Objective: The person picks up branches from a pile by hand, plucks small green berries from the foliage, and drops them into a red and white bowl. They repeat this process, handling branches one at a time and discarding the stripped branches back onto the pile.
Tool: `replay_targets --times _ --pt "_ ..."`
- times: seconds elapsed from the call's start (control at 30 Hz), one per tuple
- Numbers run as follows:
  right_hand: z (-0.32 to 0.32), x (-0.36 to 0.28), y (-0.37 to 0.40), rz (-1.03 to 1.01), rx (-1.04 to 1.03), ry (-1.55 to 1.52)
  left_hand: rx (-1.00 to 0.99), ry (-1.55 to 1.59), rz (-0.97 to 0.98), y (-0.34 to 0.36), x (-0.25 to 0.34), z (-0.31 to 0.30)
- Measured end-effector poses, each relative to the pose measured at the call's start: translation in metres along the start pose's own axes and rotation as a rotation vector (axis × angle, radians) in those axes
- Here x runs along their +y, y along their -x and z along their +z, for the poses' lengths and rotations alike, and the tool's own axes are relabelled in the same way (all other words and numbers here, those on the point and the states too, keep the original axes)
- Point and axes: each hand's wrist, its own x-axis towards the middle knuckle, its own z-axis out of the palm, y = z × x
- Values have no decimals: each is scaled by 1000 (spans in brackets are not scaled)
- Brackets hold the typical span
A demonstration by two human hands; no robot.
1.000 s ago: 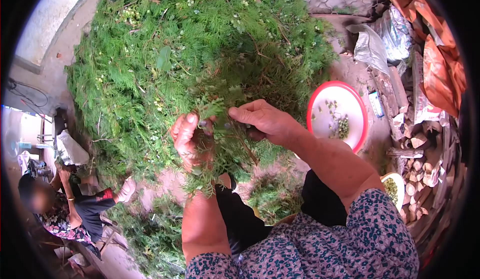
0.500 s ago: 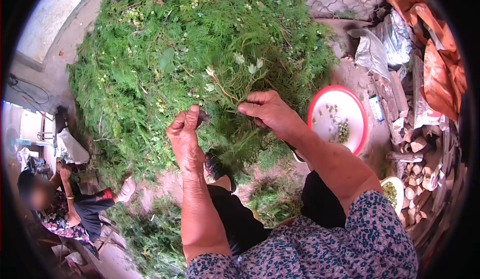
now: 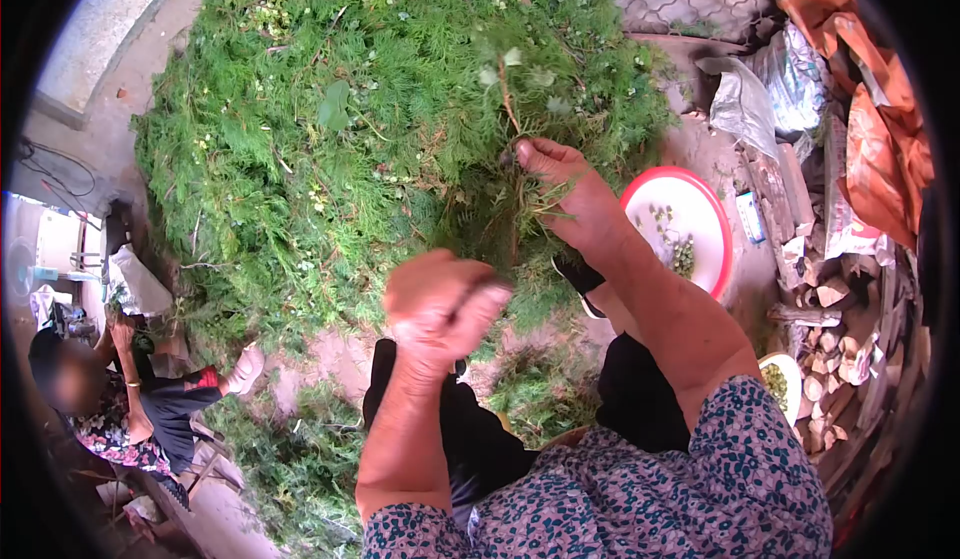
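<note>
A large heap of cut evergreen branches (image 3: 290, 149) fills the floor in front of me. Pinched in my right hand (image 3: 560, 179) is an evergreen sprig (image 3: 508, 99), its brown stem pointing up and away and pale green cones blurred at its tip. Green fronds hang by the wrist. My left hand (image 3: 440, 304) is smeared by motion above my lap, its fingers curled in; something dark shows by the fingers, and I cannot tell what it is.
Right of the heap stands a red-rimmed white basin (image 3: 715, 229) with green cones inside. A smaller bowl (image 3: 790, 379) of cones sits by stacked firewood (image 3: 830, 344). At left another person (image 3: 130, 399) sits low. Loose greenery (image 3: 300, 459) lies near my feet.
My left hand has come down and toward me, away from the sprig. My right hand has moved slightly right and up, and the sprig now points more upright.
</note>
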Motion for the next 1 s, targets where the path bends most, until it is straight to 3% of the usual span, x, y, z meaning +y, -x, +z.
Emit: replay_targets --times 0.03,0.07,0.13,0.17,0.23,0.3,0.37,0.4,0.43,0.5,0.57,0.63,0.7,0.77,0.8,0.9,1.0 --pt "-1 -2 0 -4 -2 4 -119 24 -13 4 4 5" --pt "-2 -3 0 -14 1 -21 -115 25 -8 5 10 8" --pt "-9 -3 -3 -30 4 -49 -264 -166 47 5 21 14" --pt "-15 1 -8 -53 8 -34 -264 -165 49 8 25 19" --pt "-11 -5 -6 -75 8 -7 -269 -441 267 10 35 30" --pt "-3 -9 0 -88 203 63 -212 -500 325 10 43 31" --pt "-15 -6 -4 -93 160 23 -136 -491 204 10 37 37" --pt "-18 -6 -7 -97 114 -10 -162 -365 17 13 26 40" --pt "-17 -6 -6 -96 110 -7 -158 -366 15 17 19 41" --pt "-15 -7 -5 -61 199 -35 -157 -313 -373 24 6 41" --pt "-13 -8 -5 -79 183 -63 -109 -225 -451 26 -8 40" --pt "-14 -6 -7 -98 168 -89 -19 -143 -662 27 -22 37" --pt "-17 0 -8 -104 137 -41 -28 -118 -662 22 -25 32" --pt "-15 4 -5 -78 142 -12 427 482 -874 10 -19 35" --pt "-14 6 -3 -50 149 18 479 677 -905 9 -28 31" --pt "-10 22 -4 15 180 35 630 837 -1016 7 -35 26" --pt "-7 33 -4 63 181 62 629 853 -966 13 -46 24"
